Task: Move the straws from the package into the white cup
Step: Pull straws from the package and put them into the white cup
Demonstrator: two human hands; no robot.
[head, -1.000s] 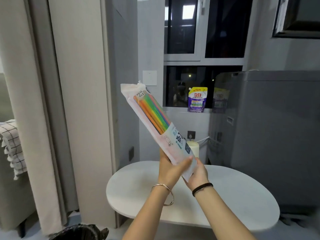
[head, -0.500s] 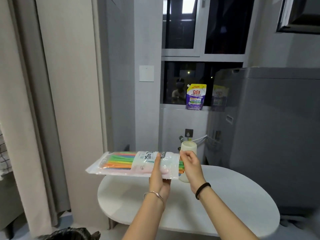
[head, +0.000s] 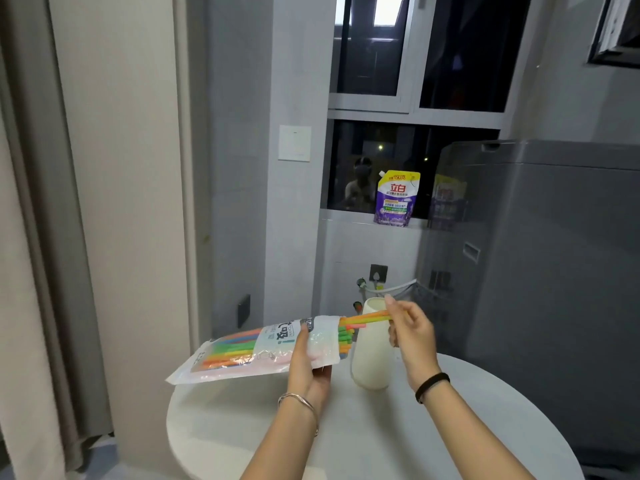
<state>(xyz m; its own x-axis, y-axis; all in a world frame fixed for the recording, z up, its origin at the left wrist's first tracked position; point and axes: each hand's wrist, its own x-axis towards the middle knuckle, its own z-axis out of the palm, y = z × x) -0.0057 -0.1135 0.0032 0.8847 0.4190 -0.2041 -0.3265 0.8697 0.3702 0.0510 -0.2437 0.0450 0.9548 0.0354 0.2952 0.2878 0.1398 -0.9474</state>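
Observation:
My left hand [head: 308, 362] grips a clear plastic package [head: 242, 351] of coloured straws, held level above the table with its open end pointing right. Several straw ends stick out of that opening. My right hand [head: 410, 336] pinches a few orange and green straws [head: 367, 318] that are drawn partway out of the package, in front of the rim of the tall white cup [head: 372, 355]. The cup stands upright on the round white table [head: 346, 438], just right of the package's mouth. I cannot see inside the cup.
A grey washing machine [head: 540, 271] stands close on the right of the table. A purple detergent pouch [head: 396, 199] sits on the window ledge behind. A wall and curtain [head: 41, 237] close in on the left.
The package swung down from upright to level. My right hand then went to its open end and has pulled a few straws partway out to the right.

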